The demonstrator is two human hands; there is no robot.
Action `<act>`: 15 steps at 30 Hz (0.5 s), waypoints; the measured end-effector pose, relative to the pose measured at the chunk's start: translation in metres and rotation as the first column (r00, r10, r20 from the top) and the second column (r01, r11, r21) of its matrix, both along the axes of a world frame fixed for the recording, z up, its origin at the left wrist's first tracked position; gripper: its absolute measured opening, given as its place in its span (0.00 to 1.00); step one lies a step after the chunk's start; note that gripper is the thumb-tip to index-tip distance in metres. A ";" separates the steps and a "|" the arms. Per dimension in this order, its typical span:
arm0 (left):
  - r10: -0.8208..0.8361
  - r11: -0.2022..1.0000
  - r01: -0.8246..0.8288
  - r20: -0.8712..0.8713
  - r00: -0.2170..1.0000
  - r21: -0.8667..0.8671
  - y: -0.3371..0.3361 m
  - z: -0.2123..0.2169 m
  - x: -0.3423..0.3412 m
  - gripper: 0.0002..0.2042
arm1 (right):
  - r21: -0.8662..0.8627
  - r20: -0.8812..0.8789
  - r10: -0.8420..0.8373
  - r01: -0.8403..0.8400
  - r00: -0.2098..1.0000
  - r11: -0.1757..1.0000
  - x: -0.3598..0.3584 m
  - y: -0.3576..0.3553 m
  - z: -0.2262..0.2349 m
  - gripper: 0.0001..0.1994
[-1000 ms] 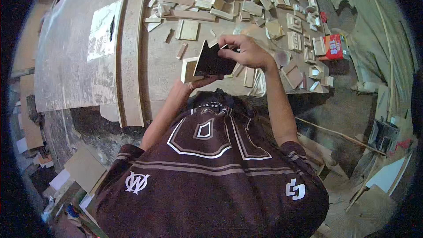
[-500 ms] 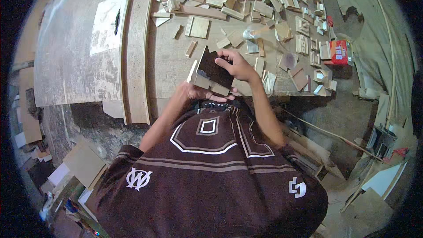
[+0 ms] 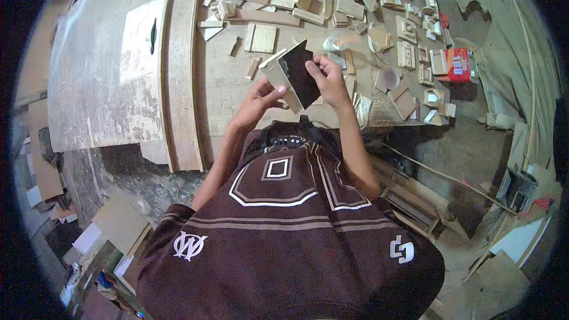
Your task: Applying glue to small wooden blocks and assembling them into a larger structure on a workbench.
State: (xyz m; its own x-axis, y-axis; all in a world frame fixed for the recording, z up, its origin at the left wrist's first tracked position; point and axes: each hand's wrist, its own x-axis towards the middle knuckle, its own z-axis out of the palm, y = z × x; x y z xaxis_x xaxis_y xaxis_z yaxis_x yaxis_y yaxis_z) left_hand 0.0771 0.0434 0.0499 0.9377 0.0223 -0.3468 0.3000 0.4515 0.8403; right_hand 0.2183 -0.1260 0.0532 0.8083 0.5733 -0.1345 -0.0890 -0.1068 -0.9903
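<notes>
My left hand grips a pale wooden piece with a stepped, moulded edge, its thumb lying on the wood's face. Against the wood's right side stands a dark brown-black sheet with a jagged upper edge, like torn sandpaper. Thumb and fingers of my right hand pinch that sheet at its right edge. Both are held tilted, above the near edge of the worktable. Whether the sheet is fixed to the wood or only pressed on it, I cannot tell.
Wood offcuts pile up at the table's far side. Small moulded wooden pieces stand in rows at the right, by a red package. A clear plastic cup sits beyond my right hand. Long wooden strips cross the table at left.
The wood and sheet have risen away from my body and turned, showing the wood's flat face. My left hand has shifted from beneath to the wood's left side; the right still holds the sheet.
</notes>
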 end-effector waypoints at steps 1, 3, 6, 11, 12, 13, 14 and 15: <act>0.067 0.998 -0.067 0.010 0.998 0.003 -0.005 0.006 0.003 0.16 | -0.018 0.047 -0.004 0.005 0.999 1.000 0.002 -0.002 0.007 0.11; 0.083 0.996 -0.083 0.003 0.997 0.026 -0.004 0.006 0.003 0.15 | -0.018 0.032 0.004 -0.003 0.999 1.000 0.009 -0.006 0.012 0.11; 0.128 0.991 -0.128 0.003 0.992 0.037 -0.004 -0.001 0.003 0.14 | -0.019 0.025 -0.023 0.023 0.999 1.000 0.016 -0.009 0.024 0.11; 0.181 0.983 -0.182 0.032 0.983 0.022 -0.015 0.015 0.008 0.13 | -0.195 0.230 -0.036 0.082 0.973 0.977 0.019 -0.010 0.060 0.12; 0.214 0.975 -0.214 0.007 0.977 0.056 -0.018 0.018 0.009 0.14 | -0.257 0.238 0.028 0.035 0.971 0.966 0.021 -0.012 0.062 0.11; 0.247 0.965 -0.245 -0.017 0.969 0.092 -0.020 0.020 0.009 0.15 | -0.255 0.237 0.029 0.034 0.971 0.966 0.023 -0.014 0.060 0.11; 0.249 0.965 -0.246 -0.017 0.968 0.095 -0.021 0.021 0.009 0.15 | -0.141 0.160 -0.022 0.045 0.987 0.989 0.024 -0.016 0.057 0.11; 0.288 0.957 -0.286 -0.032 0.957 0.053 -0.023 0.022 0.010 0.15 | -0.028 0.077 -0.062 0.065 0.995 0.998 0.026 -0.018 0.055 0.11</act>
State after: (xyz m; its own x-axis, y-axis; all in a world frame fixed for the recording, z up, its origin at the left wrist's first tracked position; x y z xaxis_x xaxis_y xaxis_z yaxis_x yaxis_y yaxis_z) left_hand 0.0869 0.0206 0.0718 0.8752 0.3058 -0.3748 0.1966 0.4830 0.8533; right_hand 0.2446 -0.1443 0.1085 0.8515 0.5170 -0.0875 -0.0211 -0.1331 -0.9909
